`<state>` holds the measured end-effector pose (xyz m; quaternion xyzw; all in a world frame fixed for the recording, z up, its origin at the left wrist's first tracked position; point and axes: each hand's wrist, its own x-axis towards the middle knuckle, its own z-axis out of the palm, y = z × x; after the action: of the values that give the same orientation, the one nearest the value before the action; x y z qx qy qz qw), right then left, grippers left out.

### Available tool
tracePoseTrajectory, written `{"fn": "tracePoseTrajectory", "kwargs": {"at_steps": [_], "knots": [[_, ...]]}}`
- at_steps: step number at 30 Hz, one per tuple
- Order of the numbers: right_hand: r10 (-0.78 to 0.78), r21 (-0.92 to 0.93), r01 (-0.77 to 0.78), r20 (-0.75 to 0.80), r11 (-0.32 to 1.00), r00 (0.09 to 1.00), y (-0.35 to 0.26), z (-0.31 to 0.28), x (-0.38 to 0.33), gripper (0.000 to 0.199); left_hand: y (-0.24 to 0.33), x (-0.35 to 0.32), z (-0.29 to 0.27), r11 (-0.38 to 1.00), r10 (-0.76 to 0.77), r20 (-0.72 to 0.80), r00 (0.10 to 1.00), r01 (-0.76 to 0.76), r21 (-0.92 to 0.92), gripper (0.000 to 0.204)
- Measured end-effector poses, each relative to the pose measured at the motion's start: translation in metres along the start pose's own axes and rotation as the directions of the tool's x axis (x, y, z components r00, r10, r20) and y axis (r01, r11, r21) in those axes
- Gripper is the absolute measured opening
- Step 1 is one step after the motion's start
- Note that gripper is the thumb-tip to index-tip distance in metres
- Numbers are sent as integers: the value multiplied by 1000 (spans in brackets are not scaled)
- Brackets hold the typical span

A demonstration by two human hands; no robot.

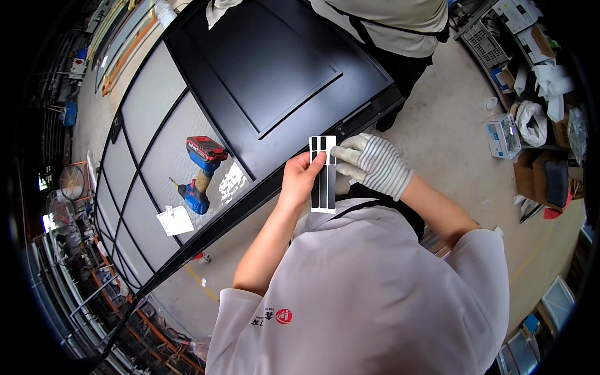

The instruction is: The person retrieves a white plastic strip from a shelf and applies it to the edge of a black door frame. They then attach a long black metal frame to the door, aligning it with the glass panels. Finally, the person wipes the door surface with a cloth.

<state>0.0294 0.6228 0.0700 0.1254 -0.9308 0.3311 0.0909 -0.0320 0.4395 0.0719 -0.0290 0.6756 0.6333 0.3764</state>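
Observation:
A narrow white sheet with black strips on it [324, 187] is held upright in front of my body, close to the edge of a large black door-like panel [269, 62]. My bare left hand [299, 178] grips the sheet's left side, thumb across its front. At the opposite edge, near the top, is my right hand [375, 164] in a white and grey striped glove. Its fingers are bent together and pinch the sheet's upper right side; the exact contact of the fingertips is partly hidden.
On the panel's glazed part lie a red and blue cordless drill [201, 175] and a white paper slip [175, 220]. Another person [390, 22] stands at the panel's far right. Shelves with boxes [534, 44] line the right side; long profiles [59, 294] are stacked at left.

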Motion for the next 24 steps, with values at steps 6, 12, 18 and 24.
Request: {"fn": "tracePoseTrajectory", "kwargs": {"at_steps": [6,12,18,24], "knots": [[45,262,-61,69,963,997,6,21,-14,21,-12,-7,-2,997,9,30,1000,-11,75,30],[127,259,-171,180,951,975,8,6,-11,17,-33,-6,-7,958,45,-17,999,-38,285,32],[-171,-350,159,-3,923,985,78,38,-9,11,-51,-9,-27,991,-49,-94,994,60,118,27],[-266,-443,357,255,823,930,100,64,10,10,-48,-17,-27,999,-20,-136,990,25,36,26]]}}
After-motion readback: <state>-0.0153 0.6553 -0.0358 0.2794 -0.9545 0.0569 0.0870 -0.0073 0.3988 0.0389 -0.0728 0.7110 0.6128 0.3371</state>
